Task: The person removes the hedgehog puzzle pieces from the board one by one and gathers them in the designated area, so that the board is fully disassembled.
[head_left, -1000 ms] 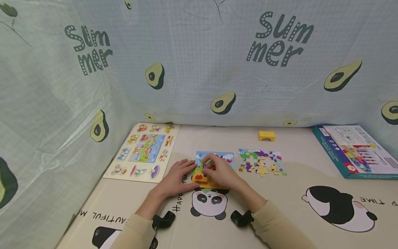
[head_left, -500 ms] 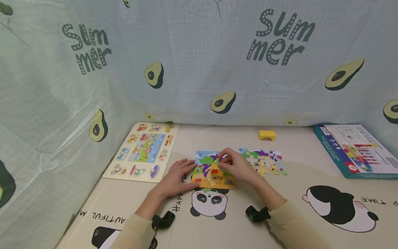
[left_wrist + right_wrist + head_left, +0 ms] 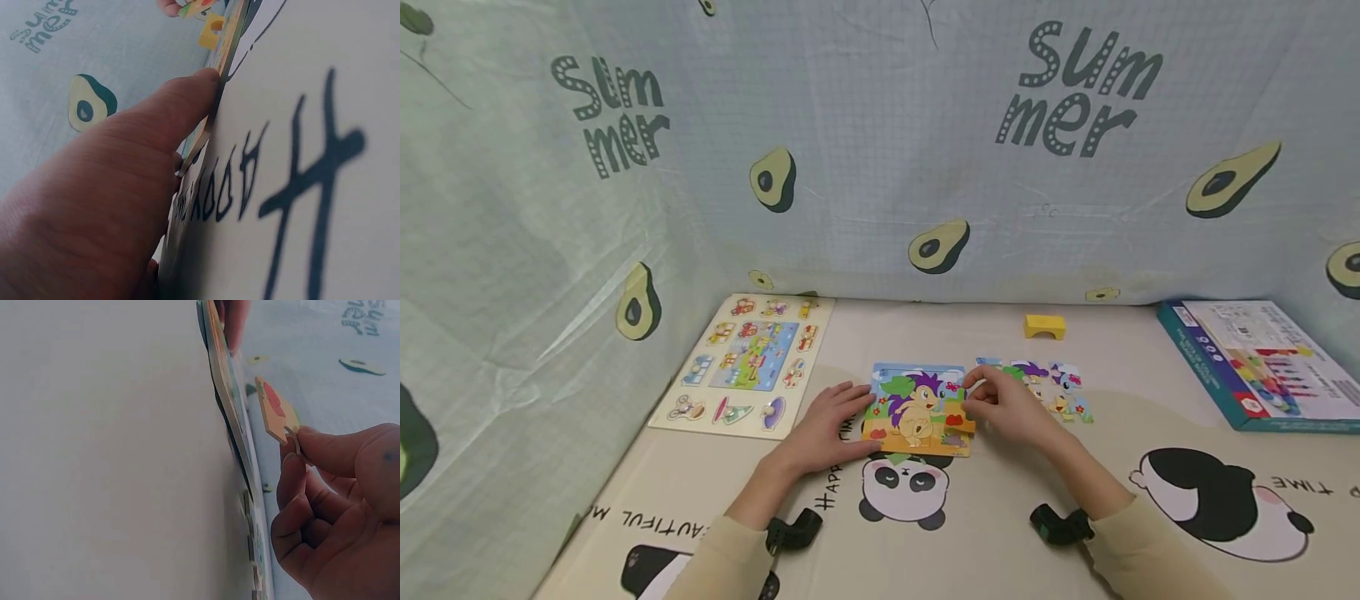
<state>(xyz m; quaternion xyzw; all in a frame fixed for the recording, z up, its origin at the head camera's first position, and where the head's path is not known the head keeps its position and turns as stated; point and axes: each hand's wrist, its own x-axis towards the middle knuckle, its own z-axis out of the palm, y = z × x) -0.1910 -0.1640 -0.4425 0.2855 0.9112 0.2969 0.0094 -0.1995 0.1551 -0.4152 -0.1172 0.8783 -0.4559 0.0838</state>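
Note:
A puzzle board (image 3: 917, 451) with a picture of a purple-spined hedgehog lies in front of me in the head view. My left hand (image 3: 831, 425) rests at its left side, fingers spread and thumb along the near corner; the left wrist view shows that thumb (image 3: 181, 103) against the board's edge. Over the board's right edge, my right hand (image 3: 1015, 412) pinches a puzzle piece (image 3: 957, 417) between thumb and fingertips. In the right wrist view this piece (image 3: 274, 412) is tilted, apart from the board, with a red patch on its yellow-orange face.
Several other puzzle pieces (image 3: 1066, 398) lie right of the board, partly behind my right hand. A knob puzzle board (image 3: 700, 417) is at the back left. A yellow arch block (image 3: 1045, 326) stands behind, and a flat box (image 3: 1262, 367) lies at the far right.
My right hand has moved right across the board with the puzzle piece, uncovering the hedgehog picture. The left hand has stayed in place.

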